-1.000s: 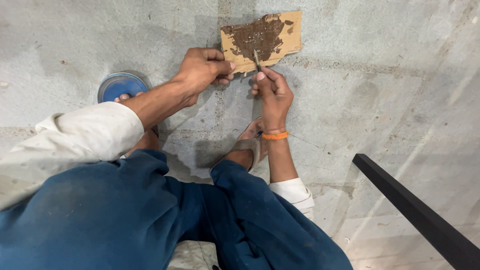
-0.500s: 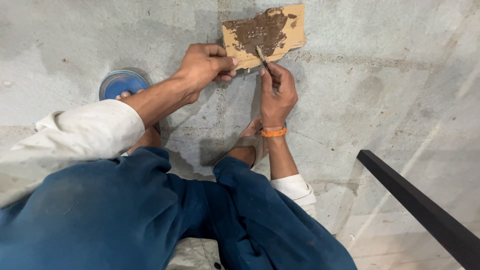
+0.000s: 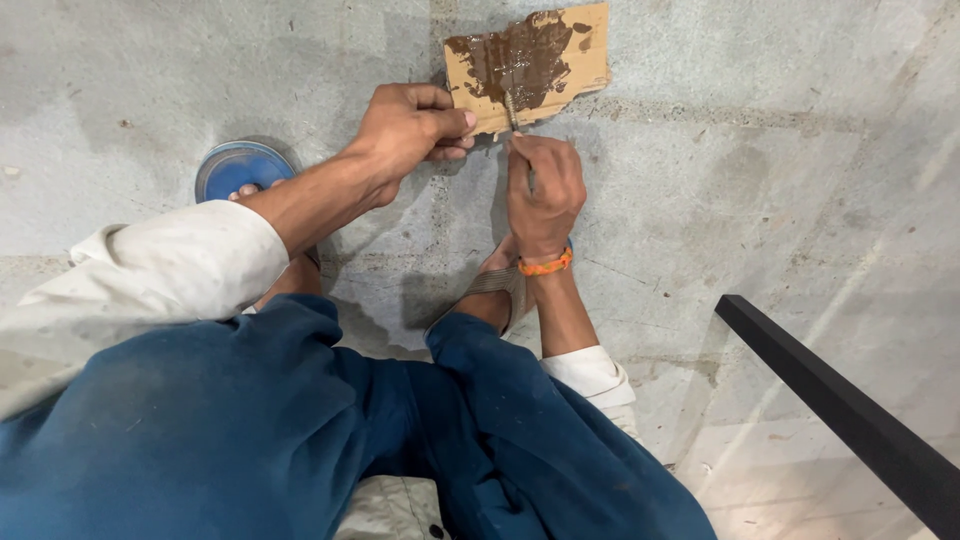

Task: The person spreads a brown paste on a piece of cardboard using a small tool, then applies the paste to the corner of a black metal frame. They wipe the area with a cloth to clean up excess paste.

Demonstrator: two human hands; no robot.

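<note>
a torn piece of brown cardboard (image 3: 560, 75) lies flat on the concrete floor (image 3: 760, 200), and everything else is placed from it. a dark brown paste (image 3: 522, 60) is already spread over much of the cardboard's middle and left part, while its right end and lower edge remain bare – so the mixing or smearing seems well begun but, as judged from the uneven patch, not finished.

the left hand (image 3: 408, 128) is curled shut on the cardboard's lower left corner, pinning it to the floor. the right hand (image 3: 543, 190), just below the cardboard, is closed around a thin stick (image 3: 512, 108) whose tip is set in the paste; an orange band (image 3: 545, 266) is worn at that wrist.

well to the left of the cardboard a round blue lid (image 3: 240, 168) is seen, partly hidden by the forearm. far below and to the right of the cardboard a black bar (image 3: 840, 410) crosses the floor.
</note>
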